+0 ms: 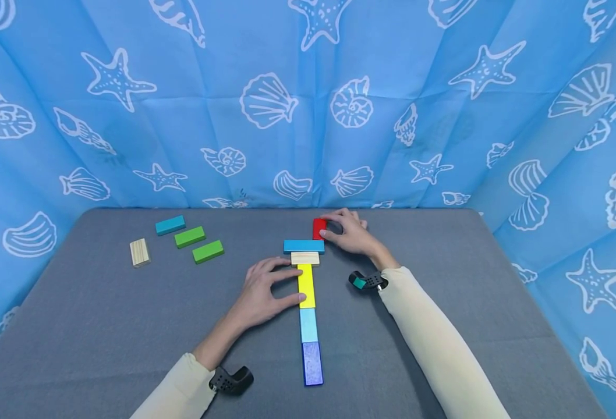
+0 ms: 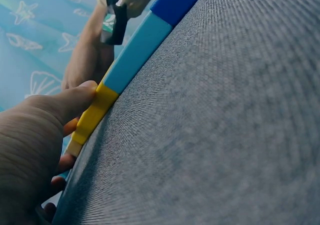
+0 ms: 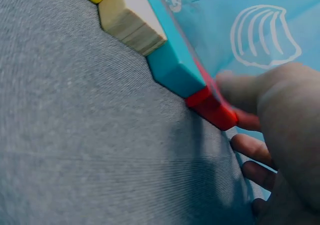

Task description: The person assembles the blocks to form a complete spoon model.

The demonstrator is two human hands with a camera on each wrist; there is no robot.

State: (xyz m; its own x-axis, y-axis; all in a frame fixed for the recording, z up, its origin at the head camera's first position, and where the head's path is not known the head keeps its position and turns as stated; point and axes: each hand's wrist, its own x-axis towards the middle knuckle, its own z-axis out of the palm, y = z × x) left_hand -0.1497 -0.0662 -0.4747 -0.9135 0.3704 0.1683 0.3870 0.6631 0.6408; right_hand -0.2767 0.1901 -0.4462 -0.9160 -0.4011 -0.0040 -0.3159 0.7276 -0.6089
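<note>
A column of wooden blocks runs away from the person: a dark blue block (image 1: 312,364), a light blue block (image 1: 309,326) and a yellow block (image 1: 307,282). Beyond them, a plain wood block (image 1: 305,258) and a longer blue block (image 1: 304,247) lie crosswise. With thumb and index fingertip, the left hand (image 1: 261,291) touches the yellow block, its other fingers reaching beside the plain one. At the far right end of the crosswise blue block stands a red block (image 1: 317,229), pinched by the thumb and index finger of the right hand (image 1: 351,234).
On the left of the grey table (image 1: 103,331) lie a blue block (image 1: 170,225), two green blocks (image 1: 190,237) and a plain wood block (image 1: 140,253). A blue shell-patterned curtain (image 1: 208,105) hangs behind the table's far edge. Black bands (image 1: 232,381) sit at both wrists.
</note>
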